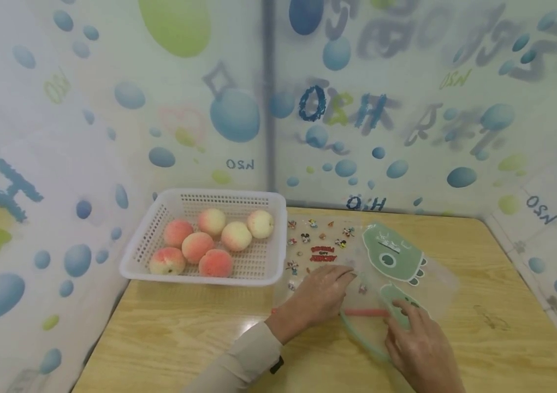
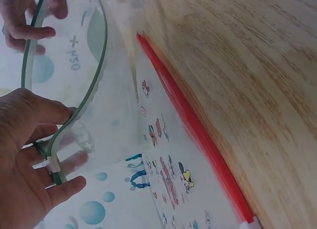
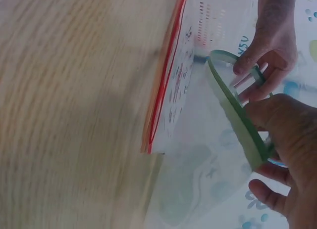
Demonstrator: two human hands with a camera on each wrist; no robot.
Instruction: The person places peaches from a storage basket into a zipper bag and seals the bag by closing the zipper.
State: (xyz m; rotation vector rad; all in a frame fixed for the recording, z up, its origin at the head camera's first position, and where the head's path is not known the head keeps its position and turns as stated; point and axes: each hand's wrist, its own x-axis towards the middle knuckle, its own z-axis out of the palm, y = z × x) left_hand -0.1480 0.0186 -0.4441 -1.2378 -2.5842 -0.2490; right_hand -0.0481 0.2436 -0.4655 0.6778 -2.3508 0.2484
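A clear zip bag with green cartoon prints lies on the table, its green-edged mouth spread apart and raised. My left hand pinches one end of the green zip strip, close to a white slider. At the strip's other end, my right hand grips the edge between thumb and fingers, as the right wrist view shows. Partly under my left hand lies a second clear bag with small cartoon figures and a red zip. Nothing shows inside the green-edged bag.
A white perforated basket holding several peaches stands at the back left, beside the bags. The wooden table meets patterned walls at the back and sides.
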